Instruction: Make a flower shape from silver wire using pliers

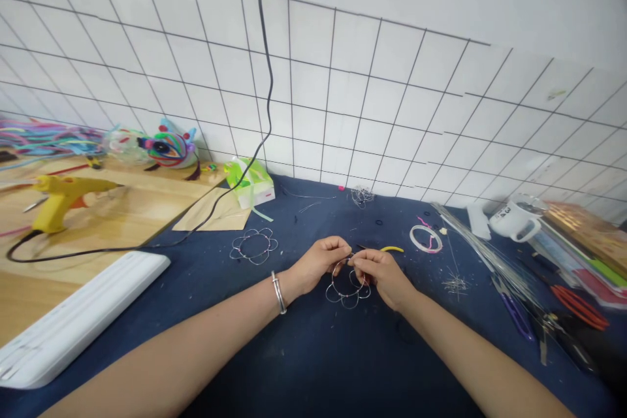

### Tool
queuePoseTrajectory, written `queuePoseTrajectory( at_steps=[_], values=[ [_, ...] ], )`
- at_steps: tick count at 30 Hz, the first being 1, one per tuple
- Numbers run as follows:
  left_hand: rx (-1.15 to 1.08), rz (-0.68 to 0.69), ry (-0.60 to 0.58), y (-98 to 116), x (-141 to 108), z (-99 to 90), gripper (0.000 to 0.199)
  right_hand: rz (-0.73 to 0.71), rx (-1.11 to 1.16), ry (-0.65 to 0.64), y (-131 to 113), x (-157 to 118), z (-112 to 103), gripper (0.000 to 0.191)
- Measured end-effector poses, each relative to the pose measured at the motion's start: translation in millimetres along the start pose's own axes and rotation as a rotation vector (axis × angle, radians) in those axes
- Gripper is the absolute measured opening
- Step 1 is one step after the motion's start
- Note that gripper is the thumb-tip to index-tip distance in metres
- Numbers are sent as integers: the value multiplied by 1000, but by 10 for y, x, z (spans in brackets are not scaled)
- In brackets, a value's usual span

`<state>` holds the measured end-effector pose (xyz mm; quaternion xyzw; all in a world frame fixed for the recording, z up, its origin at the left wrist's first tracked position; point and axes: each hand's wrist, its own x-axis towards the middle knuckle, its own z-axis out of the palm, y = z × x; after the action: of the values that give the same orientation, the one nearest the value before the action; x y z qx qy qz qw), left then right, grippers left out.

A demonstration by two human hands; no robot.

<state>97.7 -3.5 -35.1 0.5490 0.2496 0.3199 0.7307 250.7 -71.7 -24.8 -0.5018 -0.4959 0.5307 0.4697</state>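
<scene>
A ring of thin silvery wire with petal-like loops, the wire flower [349,301], hangs between my two hands over the dark blue cloth. My left hand [324,264] pinches its upper left part between thumb and fingers. Close beside it, my right hand [381,273] is closed on the upper right part of the same ring. The fingertips hide the spot where the wires meet. Just behind my right hand lies a tool with a yellow handle [392,249], partly covered. A second wire flower [253,246] rests flat on the cloth to the left.
At left are a yellow glue gun [59,199] on a wooden board and a long white device [88,317]. A black cable [268,98] crosses the scene. To the right lie a white spool [416,239], a wire bundle [482,251], purple-handled scissors [515,313] and a mug [514,219].
</scene>
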Motion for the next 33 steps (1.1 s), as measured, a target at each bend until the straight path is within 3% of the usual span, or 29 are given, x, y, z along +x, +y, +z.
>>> queuePoseTrajectory(
  at_steps=[5,14,21,27,33],
  values=[
    [39,0,-2,-29,15,-28,24,71,107,-76,32,38,-83,17],
    [49,-11,7,-74,38,-53,25,92,102,-106,48,43,-116,13],
    [39,-23,11,-79,39,-54,26,101,24,-135,23,31,-134,14],
    [38,-4,12,-77,44,-58,25,123,-233,-193,-26,14,-159,17],
    [92,20,-80,-12,60,-124,22,116,-267,-133,-31,5,-134,19]
  ],
)
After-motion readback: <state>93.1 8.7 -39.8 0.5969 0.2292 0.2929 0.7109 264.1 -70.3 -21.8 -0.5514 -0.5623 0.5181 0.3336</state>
